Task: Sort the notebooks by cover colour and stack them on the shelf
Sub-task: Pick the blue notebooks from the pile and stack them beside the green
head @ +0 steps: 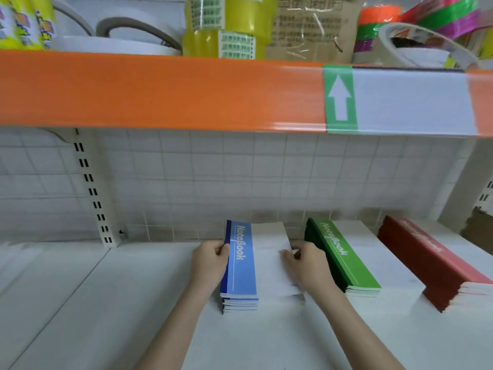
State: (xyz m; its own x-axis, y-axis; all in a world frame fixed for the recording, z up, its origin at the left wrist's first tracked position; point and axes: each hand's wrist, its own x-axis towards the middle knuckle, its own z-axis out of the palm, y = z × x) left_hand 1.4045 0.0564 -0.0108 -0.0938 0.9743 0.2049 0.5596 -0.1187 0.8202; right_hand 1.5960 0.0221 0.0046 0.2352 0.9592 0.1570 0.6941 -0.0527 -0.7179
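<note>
A stack of blue-covered notebooks (241,265) lies on the white shelf (106,303), near the tiled back wall. My left hand (210,263) grips the stack's left spine edge, fingers curled over it. My right hand (306,265) holds the right edge of the top notebook's white half, thumb on the cover. To the right lies a stack of green-covered notebooks (344,257), and further right a stack of red-covered notebooks (437,265). The three stacks are apart from one another.
An orange shelf edge (160,89) with a green arrow label (340,98) runs overhead. Tape rolls (426,46), yellow packages (221,25) and a brown paper pack stand on that upper shelf. A slotted white upright (93,188) stands at the left.
</note>
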